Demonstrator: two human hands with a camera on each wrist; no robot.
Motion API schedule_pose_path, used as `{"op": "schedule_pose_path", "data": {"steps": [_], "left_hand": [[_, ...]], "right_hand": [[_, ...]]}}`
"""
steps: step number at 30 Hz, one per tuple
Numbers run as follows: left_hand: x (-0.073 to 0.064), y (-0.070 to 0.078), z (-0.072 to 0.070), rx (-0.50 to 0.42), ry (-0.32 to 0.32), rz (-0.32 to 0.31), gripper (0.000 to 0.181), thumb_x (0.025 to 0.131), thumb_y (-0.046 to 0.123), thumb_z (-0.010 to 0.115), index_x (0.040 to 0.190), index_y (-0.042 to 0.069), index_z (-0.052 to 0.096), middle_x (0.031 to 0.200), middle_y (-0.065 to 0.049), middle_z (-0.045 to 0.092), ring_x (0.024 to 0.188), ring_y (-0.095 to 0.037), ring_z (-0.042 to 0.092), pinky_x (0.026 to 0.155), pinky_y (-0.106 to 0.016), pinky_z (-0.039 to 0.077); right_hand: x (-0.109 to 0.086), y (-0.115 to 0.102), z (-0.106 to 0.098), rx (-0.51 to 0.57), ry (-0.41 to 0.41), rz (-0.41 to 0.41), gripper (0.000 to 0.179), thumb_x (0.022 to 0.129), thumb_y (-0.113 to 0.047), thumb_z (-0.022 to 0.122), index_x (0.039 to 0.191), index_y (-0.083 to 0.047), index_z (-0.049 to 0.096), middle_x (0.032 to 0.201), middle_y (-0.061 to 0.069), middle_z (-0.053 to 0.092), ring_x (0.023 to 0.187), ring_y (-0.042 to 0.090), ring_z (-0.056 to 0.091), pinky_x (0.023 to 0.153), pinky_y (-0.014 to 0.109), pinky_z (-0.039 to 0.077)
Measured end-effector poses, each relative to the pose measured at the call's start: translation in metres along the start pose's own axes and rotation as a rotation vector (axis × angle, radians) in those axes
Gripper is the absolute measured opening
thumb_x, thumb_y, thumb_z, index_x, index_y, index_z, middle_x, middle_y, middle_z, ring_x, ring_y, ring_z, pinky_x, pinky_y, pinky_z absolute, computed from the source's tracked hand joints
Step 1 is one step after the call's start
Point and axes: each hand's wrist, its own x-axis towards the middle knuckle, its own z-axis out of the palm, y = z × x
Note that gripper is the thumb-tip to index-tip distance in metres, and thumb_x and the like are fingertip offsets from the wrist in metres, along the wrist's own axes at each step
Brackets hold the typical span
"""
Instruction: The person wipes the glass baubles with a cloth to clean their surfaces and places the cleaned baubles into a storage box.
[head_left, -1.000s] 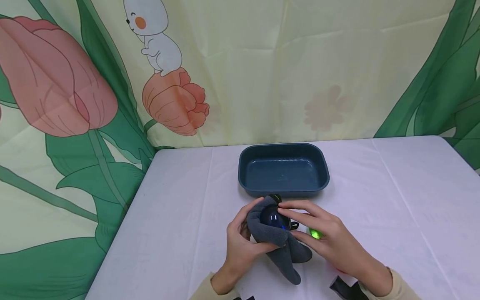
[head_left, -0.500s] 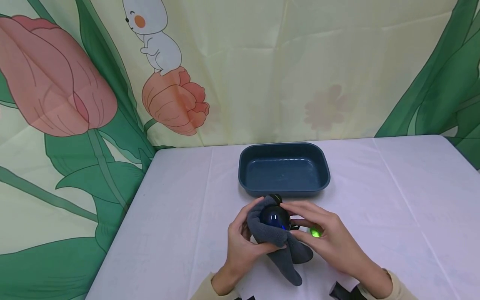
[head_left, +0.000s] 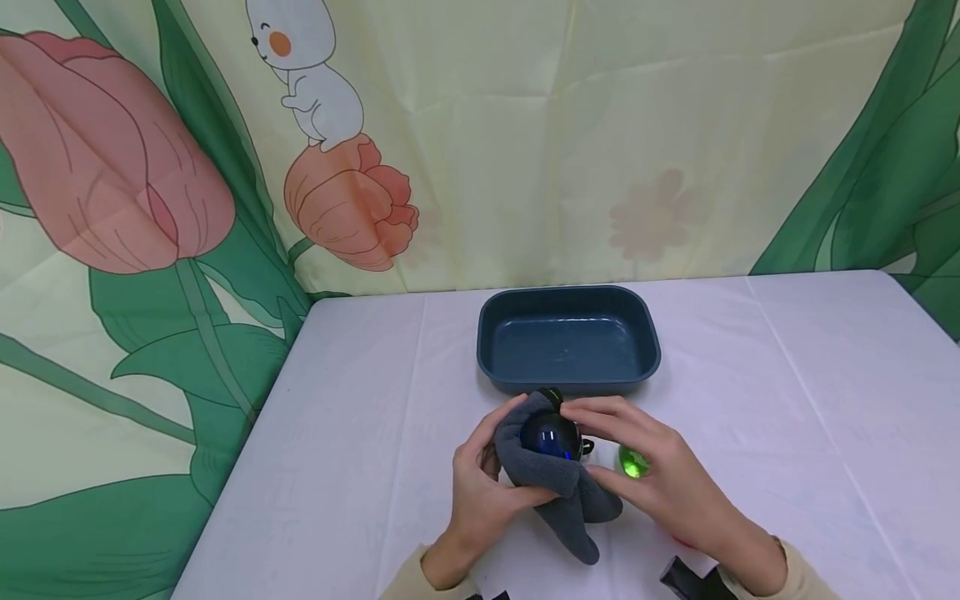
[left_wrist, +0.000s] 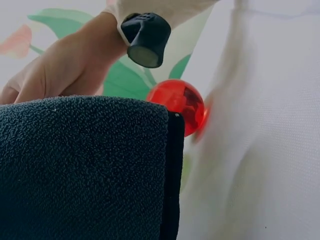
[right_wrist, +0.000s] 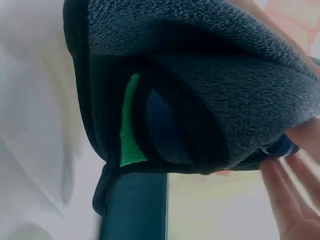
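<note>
My left hand (head_left: 480,492) grips a dark grey terry cleaning cloth (head_left: 536,471), which wraps the left side and underside of a glossy dark blue ball (head_left: 551,435). The fingertips of my right hand (head_left: 660,467) meet the ball's upper right edge, with the thumb lower down by the cloth. In the right wrist view, right fingers and thumb close around a small visible part of the blue ball (right_wrist: 281,146). The cloth has dark edging and a green patch (right_wrist: 131,130) there. Folded ends of it hang below my left thumb.
A blue-grey tray (head_left: 567,386) stands just beyond my hands. A transparent green ball (head_left: 633,461) lies beside my right hand, partly covered by it. A transparent red ball (left_wrist: 172,95) rests on the table near my right wrist. A flower-printed curtain (head_left: 487,167) hangs behind.
My left hand holds the cloth and ball in nearly the same spot. My right fingers shift slightly at the ball, exposing more of the green ball; the hanging cloth ends rise a little.
</note>
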Motion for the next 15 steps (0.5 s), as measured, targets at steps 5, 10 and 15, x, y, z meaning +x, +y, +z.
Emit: {"op": "schedule_pose_path", "data": {"steps": [5, 10, 15], "left_hand": [[0.0000, 0.0000, -0.0002, -0.016, -0.001, -0.006, 0.084, 0.066, -0.011, 0.085, 0.141, 0.000, 0.049, 0.132, -0.023, 0.060, 0.116, -0.022, 0.064, 0.098, -0.032, 0.054], [-0.0011, -0.0001, -0.0001, -0.002, 0.000, -0.035, 0.085, 0.067, -0.007, 0.087, 0.142, 0.001, 0.048, 0.132, -0.021, 0.061, 0.117, -0.022, 0.064, 0.099, -0.032, 0.054], [-0.0021, -0.0018, 0.0007, 0.032, -0.010, -0.045, 0.088, 0.066, -0.004, 0.089, 0.143, 0.003, 0.047, 0.133, -0.018, 0.061, 0.119, -0.023, 0.063, 0.102, -0.033, 0.052]], "right_hand": [[-0.0012, -0.0005, 0.0021, -0.072, 0.014, -0.053, 0.069, 0.071, 0.010, 0.082, 0.133, -0.014, 0.063, 0.134, 0.001, 0.060, 0.125, 0.007, 0.055, 0.099, 0.011, 0.046], [-0.0023, 0.0003, 0.0047, -0.074, 0.015, -0.057, 0.068, 0.074, 0.010, 0.080, 0.135, -0.011, 0.062, 0.133, 0.003, 0.059, 0.124, 0.008, 0.056, 0.097, 0.013, 0.049], [-0.0005, 0.0001, 0.0043, 0.113, -0.014, 0.075, 0.059, 0.081, 0.005, 0.076, 0.136, -0.009, 0.059, 0.131, 0.009, 0.061, 0.117, 0.005, 0.061, 0.087, 0.024, 0.058]]}}
